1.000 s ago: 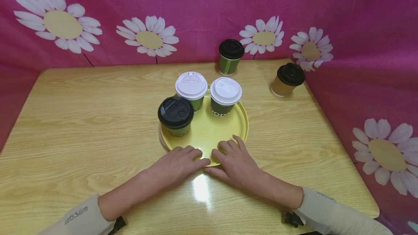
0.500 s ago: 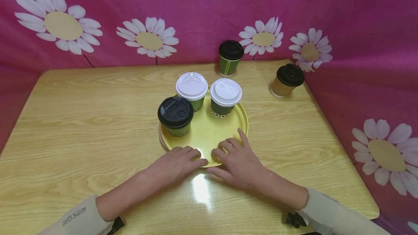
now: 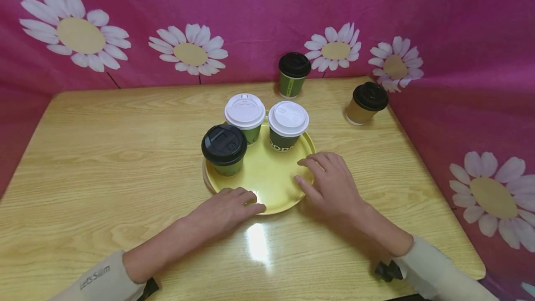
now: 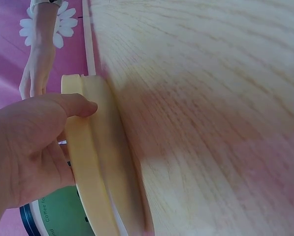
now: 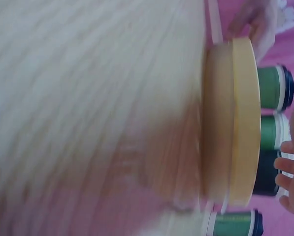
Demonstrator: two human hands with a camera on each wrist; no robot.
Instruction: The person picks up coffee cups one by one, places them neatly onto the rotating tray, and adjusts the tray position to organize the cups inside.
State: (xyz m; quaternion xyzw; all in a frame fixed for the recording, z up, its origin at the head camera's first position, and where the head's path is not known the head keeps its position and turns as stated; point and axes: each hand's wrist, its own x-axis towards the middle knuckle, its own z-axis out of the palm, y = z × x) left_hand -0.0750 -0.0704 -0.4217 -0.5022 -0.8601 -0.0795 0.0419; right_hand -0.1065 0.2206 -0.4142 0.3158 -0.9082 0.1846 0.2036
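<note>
A round yellow tray lies on the wooden table with three lidded paper coffee cups on it. At its left stands a green cup with a black lid; behind are a green cup with a white lid and a dark cup with a white lid. My left hand holds the tray's near rim, thumb outside and fingers inside. Over the right rim is my right hand, holding nothing, fingers loosely bent. Its fingers appear apart from the tray in the right wrist view.
Behind the tray, a green cup with a black lid stands near the table's far edge. A brown cup with a black lid is at the back right. Pink cloth printed with daisies surrounds the wooden table.
My right hand has left the tray's near rim and moved right and slightly away from me to its right edge. The left hand and the cups have stayed in place.
</note>
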